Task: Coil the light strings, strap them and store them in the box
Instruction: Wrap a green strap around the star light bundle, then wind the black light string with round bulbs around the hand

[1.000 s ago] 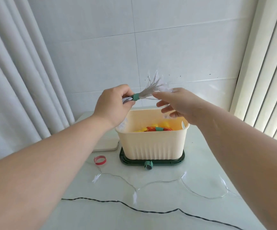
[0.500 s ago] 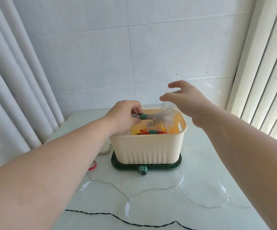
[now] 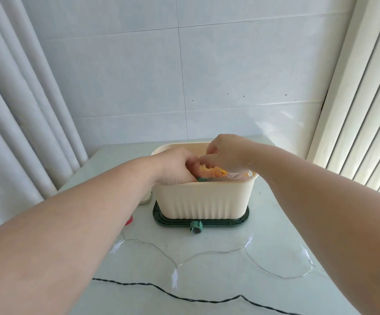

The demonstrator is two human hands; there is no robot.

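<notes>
The cream box [image 3: 203, 201] stands on a green lid [image 3: 161, 220] mid-table [image 3: 275, 223] and holds yellow and orange pieces plus the coiled light string [image 3: 234, 176], low at the near right. The left hand [image 3: 175, 165] reaches inside, fingers curled round the coil by its green strap [image 3: 201, 179]. The right hand [image 3: 225, 155] has curled fingers touching the left; what it holds cannot be told. Half a second ago it hovered spread wide above the box, the coil at the rim. A loose light string [image 3: 207, 252] lies nearer.
</notes>
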